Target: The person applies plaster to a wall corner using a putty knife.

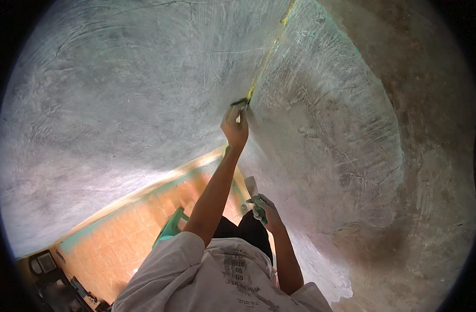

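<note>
Raised to the corner where two grey plastered wall faces (pixel 134 78) meet, my left hand (pixel 236 125) grips a small dark, flat item (pixel 240 102), too small to identify. It touches or nearly touches the lower end of a narrow yellow strip (pixel 271 47) running up that corner. Lower down on the right, my right hand (pixel 269 213) is closed on a putty knife (pixel 250 184) with a green handle and a pale blade pointing upward.
Below lies an orange tiled floor (pixel 113 244) with a pale border (pixel 144 190). A green plastic stool (pixel 171 226) stands beside my legs, partly hidden by my left arm. Dark objects (pixel 53 281) sit at the lower left. Brown, rougher wall (pixel 430 130) curves along the right.
</note>
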The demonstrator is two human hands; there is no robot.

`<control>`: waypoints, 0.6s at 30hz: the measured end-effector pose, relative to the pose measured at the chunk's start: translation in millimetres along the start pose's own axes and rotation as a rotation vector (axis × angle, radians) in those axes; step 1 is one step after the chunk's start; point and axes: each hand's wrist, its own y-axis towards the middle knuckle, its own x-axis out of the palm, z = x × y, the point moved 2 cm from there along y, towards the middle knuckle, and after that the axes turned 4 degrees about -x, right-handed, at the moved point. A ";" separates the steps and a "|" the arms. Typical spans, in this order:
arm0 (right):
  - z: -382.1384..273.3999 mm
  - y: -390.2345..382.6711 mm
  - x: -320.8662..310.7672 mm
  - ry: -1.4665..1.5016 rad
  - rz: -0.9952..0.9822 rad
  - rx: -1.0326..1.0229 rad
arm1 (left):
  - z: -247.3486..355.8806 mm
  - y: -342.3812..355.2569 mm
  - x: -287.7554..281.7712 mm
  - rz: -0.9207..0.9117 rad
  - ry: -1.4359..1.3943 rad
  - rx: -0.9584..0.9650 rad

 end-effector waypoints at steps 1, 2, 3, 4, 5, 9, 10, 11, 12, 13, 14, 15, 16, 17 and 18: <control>2.5 -0.2 -0.3 -0.034 0.035 0.039 | -19.7 -10.9 -3.7 0.021 0.013 0.001; 5.8 1.2 0.5 -0.049 0.016 0.050 | -42.9 -24.8 -9.3 0.037 0.088 -0.052; 9.2 2.0 -7.8 -0.141 0.006 0.087 | -50.8 -35.1 -9.9 0.044 0.152 -0.113; 13.0 2.6 -15.6 -0.237 -0.005 0.126 | -59.6 -41.7 -11.3 0.060 0.158 -0.122; 13.5 2.6 -19.4 -0.298 -0.014 0.141 | -62.6 -45.2 -11.0 0.057 0.171 -0.216; 18.0 2.9 -36.6 -0.375 0.023 0.213 | -34.3 -33.6 3.0 0.084 -0.002 -0.262; 18.4 1.8 -41.2 -0.385 0.036 0.221 | -8.8 -24.8 6.9 0.080 -0.076 -0.237; 17.2 3.1 -44.1 -0.394 0.065 0.187 | 15.7 -13.1 8.6 0.087 -0.133 -0.207; 17.0 6.1 -41.6 -0.410 0.075 0.160 | 12.6 -8.0 5.0 0.111 -0.127 -0.214; 17.0 9.7 -39.5 -0.412 0.068 0.159 | 10.7 -1.2 3.2 0.122 -0.109 -0.144; 16.5 10.9 -39.0 -0.430 0.065 0.169 | 7.7 -2.5 3.2 0.130 -0.091 -0.079; 15.9 12.9 -38.6 -0.441 0.057 0.176 | 1.2 -9.6 3.1 0.144 -0.089 -0.090; 15.4 13.2 -38.4 -0.450 0.051 0.181 | -8.9 -20.9 4.0 0.129 0.005 -0.101; 17.8 14.9 -39.0 -0.459 0.071 0.181 | -24.2 -30.4 4.4 0.115 0.101 -0.106; 20.0 16.6 -34.7 -0.473 0.055 0.188 | -46.6 -42.6 0.7 0.134 0.113 -0.108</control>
